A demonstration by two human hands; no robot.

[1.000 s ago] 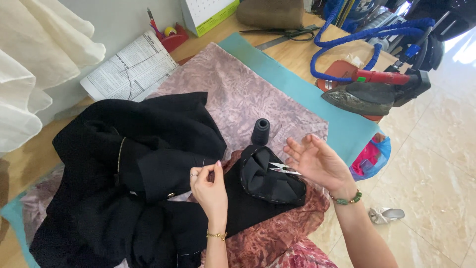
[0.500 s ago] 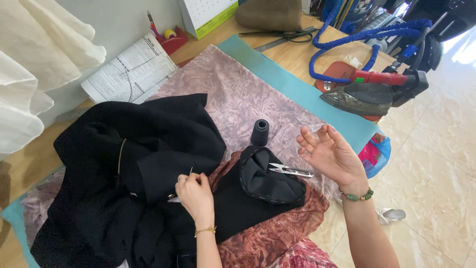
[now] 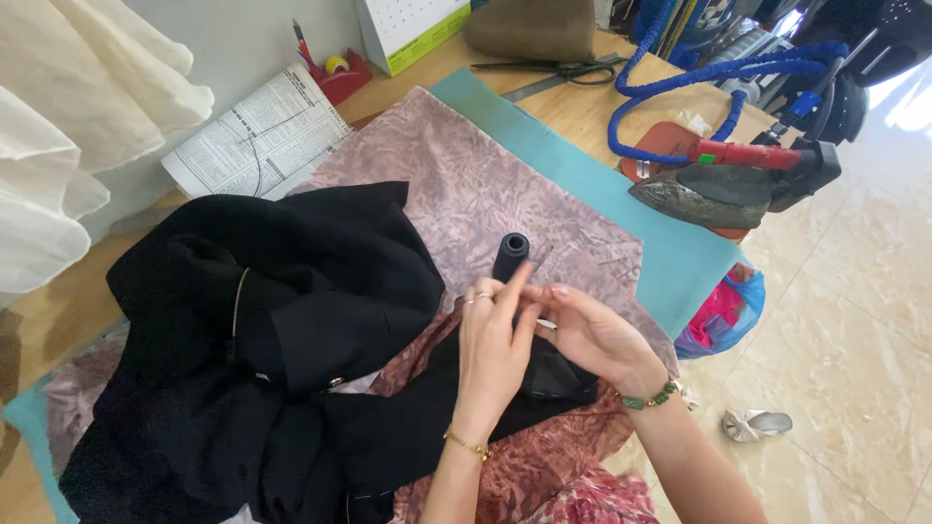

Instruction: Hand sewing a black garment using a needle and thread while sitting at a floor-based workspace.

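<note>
My left hand (image 3: 488, 354) and my right hand (image 3: 594, 337) meet fingertip to fingertip just in front of a black thread spool (image 3: 510, 254), which stands upright on mauve patterned fabric (image 3: 466, 175). The left fingers are pinched together on a fine needle that is barely visible. The right fingertips touch them; what they hold is too small to see. A glint of small metal snips (image 3: 548, 323) shows under the hands. A black jacket (image 3: 282, 320) lies bunched to the left. A black piece of it runs under both hands over reddish fabric (image 3: 544, 466).
A steam iron (image 3: 718, 189) with a blue hose (image 3: 680, 82) sits on an orange pad at the right. Large shears (image 3: 563, 68), a printed paper (image 3: 257, 141) and a red pen holder (image 3: 340, 76) lie at the back. A teal mat (image 3: 602, 184) underlies the fabric. A blue bag (image 3: 726, 315) hangs off the table's edge.
My left hand has come up from the black jacket and to the right. My right hand has swung in to meet it above the snips.
</note>
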